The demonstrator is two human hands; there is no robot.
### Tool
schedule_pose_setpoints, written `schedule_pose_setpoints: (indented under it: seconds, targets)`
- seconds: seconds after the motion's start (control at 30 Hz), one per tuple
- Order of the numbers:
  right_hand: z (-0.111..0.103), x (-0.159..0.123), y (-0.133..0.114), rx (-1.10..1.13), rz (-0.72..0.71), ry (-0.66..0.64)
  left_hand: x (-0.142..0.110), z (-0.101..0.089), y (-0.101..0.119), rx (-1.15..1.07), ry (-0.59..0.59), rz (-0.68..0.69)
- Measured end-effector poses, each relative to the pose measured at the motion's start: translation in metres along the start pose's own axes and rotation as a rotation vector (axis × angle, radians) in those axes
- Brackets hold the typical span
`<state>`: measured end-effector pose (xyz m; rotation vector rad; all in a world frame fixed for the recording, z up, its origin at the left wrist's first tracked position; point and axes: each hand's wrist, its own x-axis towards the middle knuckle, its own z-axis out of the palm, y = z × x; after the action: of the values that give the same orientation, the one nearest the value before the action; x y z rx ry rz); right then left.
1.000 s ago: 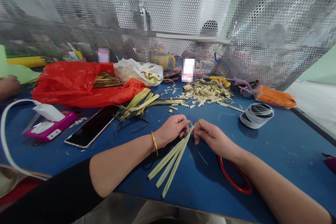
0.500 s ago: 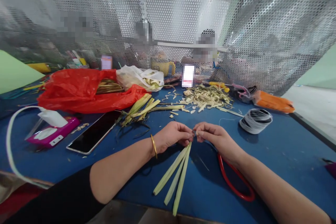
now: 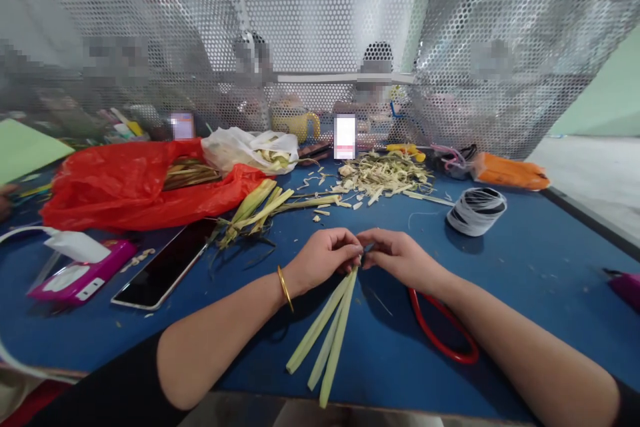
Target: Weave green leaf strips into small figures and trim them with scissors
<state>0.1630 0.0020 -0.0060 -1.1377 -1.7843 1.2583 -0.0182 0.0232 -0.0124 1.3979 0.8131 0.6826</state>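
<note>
My left hand pinches several pale green leaf strips together at their upper ends. Their lower ends fan out towards me over the table edge. Right beside it, the fingertips of my right hand are closed close to the bound top of the strips. Whatever sits between those right fingertips is too small to make out. Under my right wrist lies a red loop handle, like that of scissors; the rest of it is hidden.
A white coil stands at the right. Behind my hands lie leaf scraps, loose stalks, a red plastic bag and a white bag. A phone and purple power strip are left. Perforated metal screens stand behind.
The view has shifted slightly, so most things appear a little further left. My right fingertips have come closer to the left ones at the strips' top. The left hand keeps its pinch.
</note>
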Motion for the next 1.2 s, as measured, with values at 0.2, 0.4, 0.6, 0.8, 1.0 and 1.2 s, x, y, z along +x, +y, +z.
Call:
schedule_pose_setpoints:
  seconds: [0.2,0.4,0.6,0.8,1.0,1.2]
  targets:
    - [0.001,0.000,0.003,-0.309,-0.116,0.056,0.000,0.002,0.001,-0.013,0.029,-0.033]
    - [0.002,-0.002,0.003,-0.246,-0.068,0.095,0.001,0.001,0.000,-0.049,0.065,-0.051]
    - [0.002,-0.001,0.003,-0.154,0.014,0.125,0.002,0.000,-0.001,-0.073,0.106,-0.076]
    - [0.004,-0.003,0.001,-0.248,-0.059,0.138,0.001,0.001,0.002,-0.098,0.170,-0.116]
    - [0.003,-0.005,-0.006,-0.374,-0.178,0.083,0.000,0.000,0.005,-0.097,0.196,-0.158]
    - [0.000,-0.004,-0.006,-0.172,-0.088,0.188,-0.003,0.000,0.011,-0.036,0.159,-0.138]
